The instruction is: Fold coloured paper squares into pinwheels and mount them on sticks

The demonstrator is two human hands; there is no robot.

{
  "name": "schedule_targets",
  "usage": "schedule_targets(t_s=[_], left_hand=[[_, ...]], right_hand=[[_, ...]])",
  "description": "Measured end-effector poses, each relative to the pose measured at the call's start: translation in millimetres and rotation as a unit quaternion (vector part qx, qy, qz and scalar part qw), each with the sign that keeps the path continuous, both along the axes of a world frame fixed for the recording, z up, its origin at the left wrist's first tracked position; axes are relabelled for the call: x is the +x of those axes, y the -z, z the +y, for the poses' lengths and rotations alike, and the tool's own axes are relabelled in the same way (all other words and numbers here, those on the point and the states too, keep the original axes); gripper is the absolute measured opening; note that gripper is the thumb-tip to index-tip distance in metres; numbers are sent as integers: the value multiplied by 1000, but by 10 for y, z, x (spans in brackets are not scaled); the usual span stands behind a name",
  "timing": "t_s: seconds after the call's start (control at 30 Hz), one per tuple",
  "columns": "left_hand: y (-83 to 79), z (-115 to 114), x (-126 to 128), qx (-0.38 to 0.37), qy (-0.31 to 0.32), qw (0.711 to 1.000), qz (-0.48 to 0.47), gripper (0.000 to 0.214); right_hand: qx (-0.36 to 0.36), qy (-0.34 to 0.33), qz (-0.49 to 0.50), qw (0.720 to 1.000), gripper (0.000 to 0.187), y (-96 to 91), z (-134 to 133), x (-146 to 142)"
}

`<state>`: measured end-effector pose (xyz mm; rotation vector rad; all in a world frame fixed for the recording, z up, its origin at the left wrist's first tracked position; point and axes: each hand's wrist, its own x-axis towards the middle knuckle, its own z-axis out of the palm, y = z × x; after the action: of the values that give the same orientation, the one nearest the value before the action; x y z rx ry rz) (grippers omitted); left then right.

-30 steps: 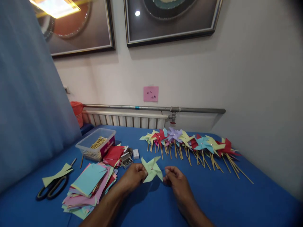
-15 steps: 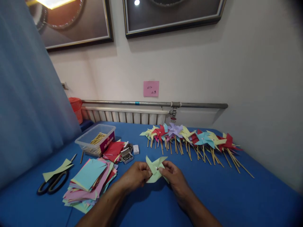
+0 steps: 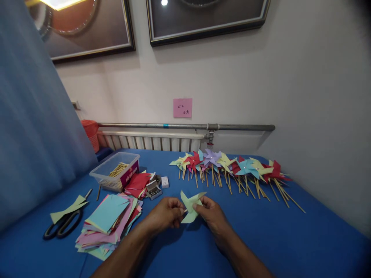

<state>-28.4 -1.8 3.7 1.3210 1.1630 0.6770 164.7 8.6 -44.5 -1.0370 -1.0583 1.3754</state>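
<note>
Broadly, the blue surface carries a row of finished pinwheels along its far edge, a stack of coloured paper squares toward the left, a clear tub of sticks and scissors. Near the front edge, the left hand and right hand both pinch a pale green paper pinwheel, held just above the surface. Too tight a pinch would likely crease or tear its thin vanes.

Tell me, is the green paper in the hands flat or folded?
Folded. The green paper has pointed flaps bent toward its middle, pinched between the left hand and right hand.
</note>
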Motion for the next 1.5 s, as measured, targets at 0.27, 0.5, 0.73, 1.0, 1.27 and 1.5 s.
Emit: schedule_targets(t_s=[0.27, 0.5, 0.73, 1.0, 1.27, 1.5], left_hand=[[-47, -42, -30, 16, 6, 999, 36, 16], [-60, -41, -52, 54, 5, 997, 47, 13], [-49, 32, -24, 49, -70, 996, -26, 32], [-49, -6, 63, 29, -94, 993, -61, 36], [-49, -16, 115, 20, -109, 986, -121, 38], [31, -25, 162, 3, -109, 982, -157, 40]], right_hand=[[9, 17, -33, 999, 43, 25, 23, 11], [-19, 11, -20, 1000, 55, -160, -55, 33], [-41, 64, 77, 994, 58, -320, -260, -72], [-21, 2, -36, 999, 37, -149, -250, -216], [2, -101, -159, 982, 20, -252, -405, -241], [-2, -110, -180, 978, 15, -262, -419, -223]])
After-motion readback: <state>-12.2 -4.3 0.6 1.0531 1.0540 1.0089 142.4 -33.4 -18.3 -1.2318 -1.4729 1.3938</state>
